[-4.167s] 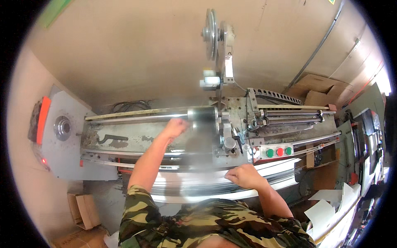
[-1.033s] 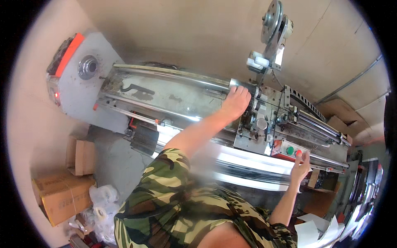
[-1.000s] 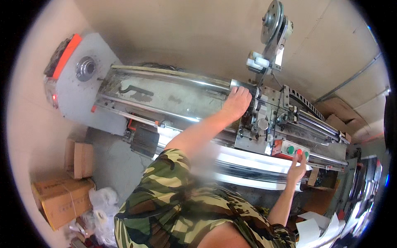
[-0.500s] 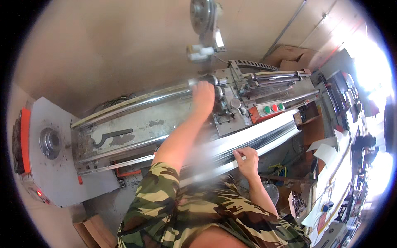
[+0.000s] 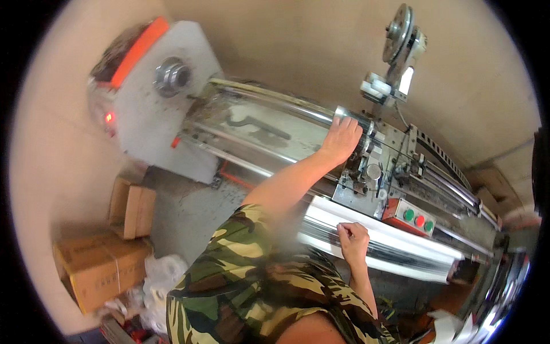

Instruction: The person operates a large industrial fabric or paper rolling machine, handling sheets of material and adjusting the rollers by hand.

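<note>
My left hand [image 5: 342,139] reaches across the machine, its fingers curled over a shiny metal cylinder [image 5: 341,113] at the left end of the carriage [image 5: 362,192]. My right hand [image 5: 353,241] is closed, thumb and fingertips together, over a long white trough [image 5: 407,241]. A bundle of thin dark rods or wires [image 5: 395,255] lies lengthwise in that trough. Whether the right fingertips hold one of these strands is too fine to tell. Just beyond the trough sits a control box [image 5: 408,217] with green and red buttons.
A hook-shaped spanner [image 5: 260,125] lies on the machine bed between polished rails [image 5: 246,146]. The grey headstock [image 5: 172,109] with its round chuck [image 5: 173,76] stands at the left. A pulley arm [image 5: 399,34] rises behind the carriage. Cardboard boxes [image 5: 106,266] sit at lower left.
My view has swung left and tilted, bringing the headstock and floor boxes further in. The left hand stays at the carriage's cylinder; the right stays pinched above the trough.
</note>
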